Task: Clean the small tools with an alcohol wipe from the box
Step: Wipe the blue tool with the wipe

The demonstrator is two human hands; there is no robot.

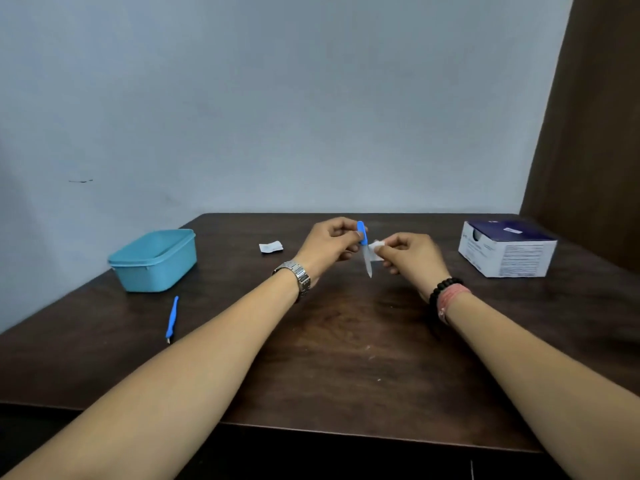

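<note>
My left hand [330, 244] pinches the blue handle of a small tool with a metal blade [367, 263] that points down, held above the table's middle. Just to its right, my right hand [410, 254] pinches a white alcohol wipe [375, 249] against the upper part of the blade. A second small tool with a blue handle [172, 318] lies on the table at the left. The white and dark blue wipe box [505, 251] stands at the right rear.
A teal plastic container [154, 259] without a lid sits at the left rear of the dark wooden table [346, 358]. A torn white wrapper [270, 247] lies behind my left hand. A grey wall stands close behind, with a brown curtain at the right.
</note>
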